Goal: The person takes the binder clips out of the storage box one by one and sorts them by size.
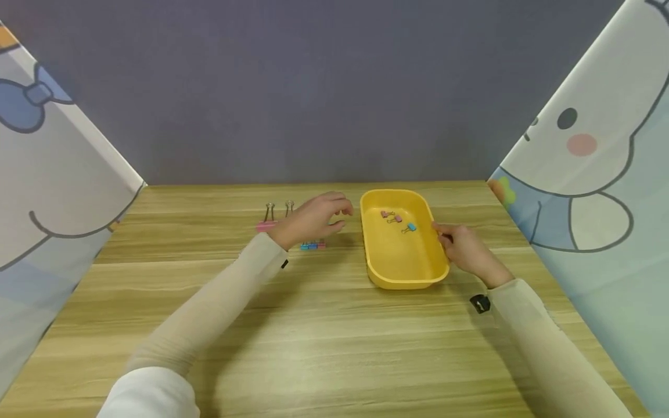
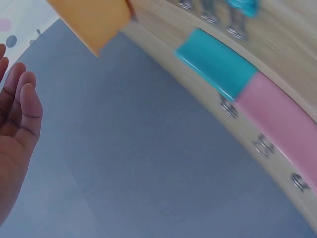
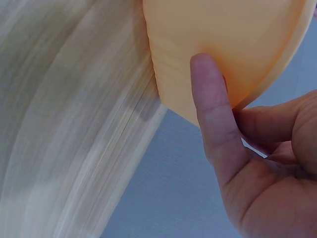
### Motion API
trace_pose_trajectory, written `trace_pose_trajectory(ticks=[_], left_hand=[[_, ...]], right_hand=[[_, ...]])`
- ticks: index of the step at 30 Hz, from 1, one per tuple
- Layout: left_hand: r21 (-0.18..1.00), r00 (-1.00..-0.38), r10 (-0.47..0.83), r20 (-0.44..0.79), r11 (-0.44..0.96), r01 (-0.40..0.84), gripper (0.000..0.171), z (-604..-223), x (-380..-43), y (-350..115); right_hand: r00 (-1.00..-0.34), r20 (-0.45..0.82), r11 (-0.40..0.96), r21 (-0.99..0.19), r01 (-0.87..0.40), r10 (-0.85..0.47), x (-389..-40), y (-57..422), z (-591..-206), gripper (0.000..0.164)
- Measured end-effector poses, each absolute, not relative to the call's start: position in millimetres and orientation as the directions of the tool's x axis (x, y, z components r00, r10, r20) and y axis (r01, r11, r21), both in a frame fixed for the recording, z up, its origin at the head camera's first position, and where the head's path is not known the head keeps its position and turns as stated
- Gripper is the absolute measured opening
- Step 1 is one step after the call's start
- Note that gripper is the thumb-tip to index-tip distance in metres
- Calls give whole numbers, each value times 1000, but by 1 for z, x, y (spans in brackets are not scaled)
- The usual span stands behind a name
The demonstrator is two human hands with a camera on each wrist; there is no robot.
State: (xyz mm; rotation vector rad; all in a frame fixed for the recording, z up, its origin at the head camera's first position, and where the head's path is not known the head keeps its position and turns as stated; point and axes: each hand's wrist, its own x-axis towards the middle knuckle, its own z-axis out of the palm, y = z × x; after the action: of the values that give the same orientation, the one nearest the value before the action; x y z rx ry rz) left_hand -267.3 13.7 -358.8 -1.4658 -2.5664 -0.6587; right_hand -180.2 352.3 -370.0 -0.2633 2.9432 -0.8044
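My left hand (image 1: 317,217) hovers just left of a yellow plastic tray (image 1: 405,264), its fingers loosely bent with nothing between them. In the left wrist view the same hand (image 2: 17,119) appears at the edge, away from the clips. My right hand (image 1: 466,248) pinches the tray's right rim, thumb (image 3: 210,94) flat on one side of the wall. Two small pink binder clips (image 1: 398,219) and a blue binder clip (image 1: 411,227) lie inside the tray. Beneath my left wrist is a row of small blue and pink binder clips (image 1: 313,246).
Large binder clips stand behind the small row, including a pink one (image 1: 266,226) partly covered by my left arm and a teal one (image 2: 218,62). The wooden table (image 1: 313,348) meets a grey wall (image 1: 313,93) at the back. Cartoon-printed panels (image 1: 590,215) flank both sides.
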Motion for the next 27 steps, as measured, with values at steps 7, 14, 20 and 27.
trace_pose_trajectory(ticks=[7, 14, 20, 27], left_hand=[[342, -513, 803, 303, 411, 845, 22, -356, -273, 38], [378, -508, 809, 295, 389, 840, 22, -358, -279, 53], [383, -492, 821, 290, 371, 846, 21, -362, -284, 67], [389, -481, 845, 233, 372, 843, 22, -366, -288, 88]], right_hand=[[-982, -26, 849, -508, -147, -185, -179, 349, -372, 41], [-981, -34, 849, -507, -150, -193, -180, 344, -372, 40], [-980, -36, 838, -525, -148, -196, -180, 343, -372, 41], [-980, -31, 834, -530, -153, -199, -179, 340, -371, 41]])
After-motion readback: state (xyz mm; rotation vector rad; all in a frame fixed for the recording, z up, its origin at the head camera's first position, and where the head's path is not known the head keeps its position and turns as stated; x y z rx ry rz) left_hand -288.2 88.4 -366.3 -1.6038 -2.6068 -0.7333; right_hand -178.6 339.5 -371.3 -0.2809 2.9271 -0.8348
